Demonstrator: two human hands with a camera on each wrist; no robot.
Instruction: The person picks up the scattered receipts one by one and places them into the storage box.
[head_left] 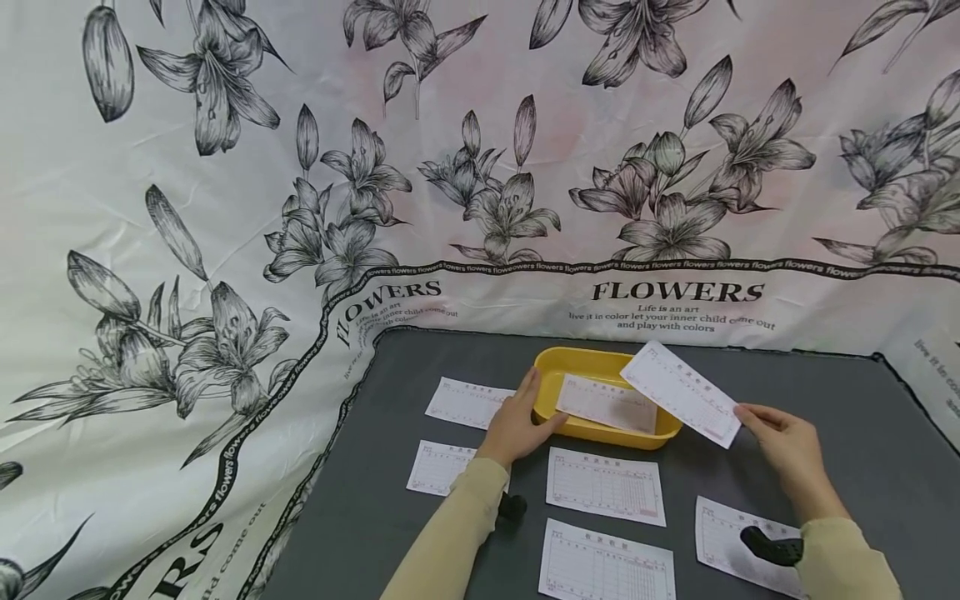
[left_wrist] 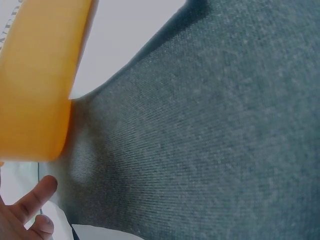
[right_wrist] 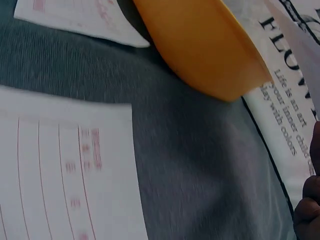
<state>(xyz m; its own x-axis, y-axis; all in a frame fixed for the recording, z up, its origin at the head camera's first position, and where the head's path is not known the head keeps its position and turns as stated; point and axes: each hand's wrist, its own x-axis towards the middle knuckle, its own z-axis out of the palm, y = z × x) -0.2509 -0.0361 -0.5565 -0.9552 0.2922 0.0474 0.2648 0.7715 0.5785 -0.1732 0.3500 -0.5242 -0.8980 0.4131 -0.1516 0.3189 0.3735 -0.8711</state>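
Note:
A yellow tray [head_left: 600, 429] stands towards the back of the dark tabletop, with a printed form slip [head_left: 607, 404] lying inside. My left hand [head_left: 513, 421] holds the tray's left end, its thumb at the near rim. In the left wrist view, two of its fingers [left_wrist: 34, 200] show beside the tray's wall [left_wrist: 37, 85]. Between thumb and fingers my right hand [head_left: 787, 450] pinches another form slip [head_left: 682, 393] by its right corner. That slip is raised and slants over the tray's right end. Only part of the right hand [right_wrist: 307, 200] shows in the right wrist view.
More form slips lie flat: one [head_left: 465, 402] left of the tray, one [head_left: 438, 467] partly under the left arm, two in front, an upper one [head_left: 606, 486] and a lower one [head_left: 606, 562], and one [head_left: 720, 533] beneath the right wrist. A flower-printed cloth [head_left: 510, 300] borders the table.

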